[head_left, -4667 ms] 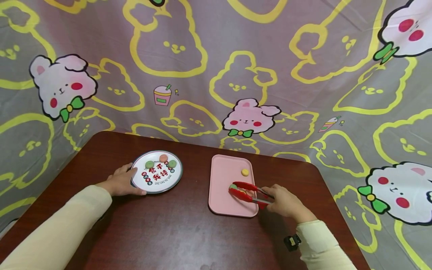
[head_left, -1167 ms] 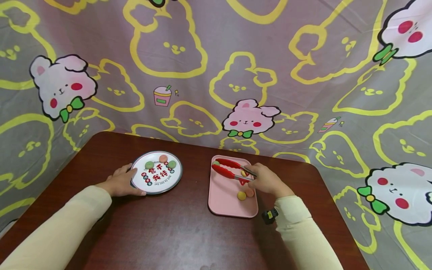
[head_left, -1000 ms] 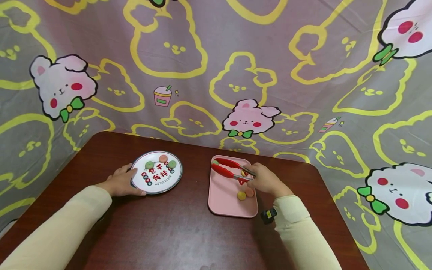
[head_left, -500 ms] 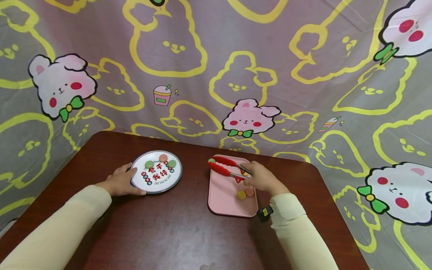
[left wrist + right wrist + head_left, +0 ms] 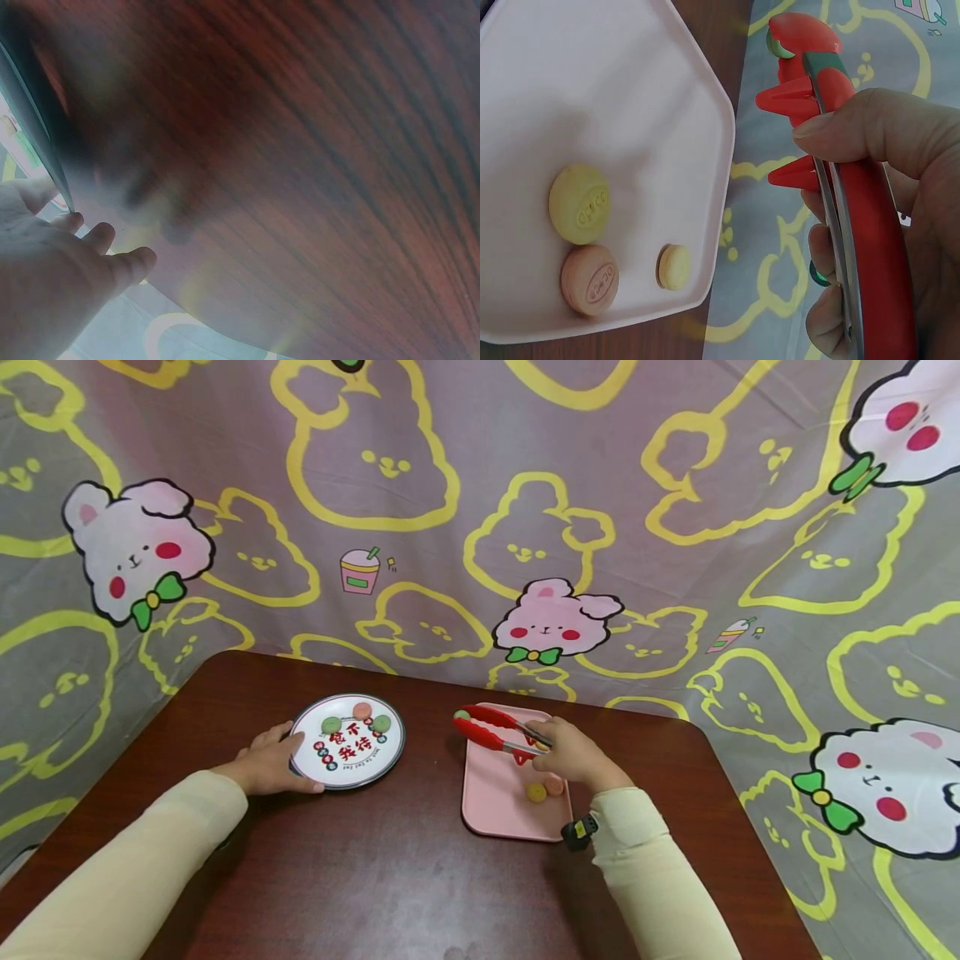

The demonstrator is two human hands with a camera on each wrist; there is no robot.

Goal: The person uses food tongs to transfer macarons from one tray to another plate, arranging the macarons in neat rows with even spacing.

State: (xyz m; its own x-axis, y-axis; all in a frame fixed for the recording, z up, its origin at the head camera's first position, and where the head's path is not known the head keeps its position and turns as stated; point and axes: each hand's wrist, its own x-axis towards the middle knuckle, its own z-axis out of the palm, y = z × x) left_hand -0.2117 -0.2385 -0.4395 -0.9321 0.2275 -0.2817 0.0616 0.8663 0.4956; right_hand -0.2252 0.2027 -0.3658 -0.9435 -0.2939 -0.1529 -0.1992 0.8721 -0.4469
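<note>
My right hand point(image 5: 573, 756) grips red-and-metal food tongs point(image 5: 480, 734), whose tips pinch a green macaron point(image 5: 462, 716) past the left edge of the pink tray point(image 5: 495, 806). The right wrist view shows the thumb and curled fingers around the tongs' arms, and the macaron point(image 5: 778, 46) partly hidden by the red tip. At the left, my left hand point(image 5: 270, 762) holds the rim of a round white plate point(image 5: 386, 756), thumb and fingers spread along its edge. Two green macarons point(image 5: 331, 725) and a pink macaron point(image 5: 362, 711) lie on the plate's far half.
On the tray lie a yellow macaron point(image 5: 580, 204), a pink macaron point(image 5: 589, 280) touching it, and a second yellow macaron point(image 5: 675, 267) near the corner. The dark wooden table point(image 5: 375, 877) meets a patterned cloth point(image 5: 435, 552) behind. Tabletop separates plate and tray.
The tongs have lifted the green macaron from beside the yellow and pink ones, carrying it far and left, over the tray's left edge. My left hand and the plate have stayed put.
</note>
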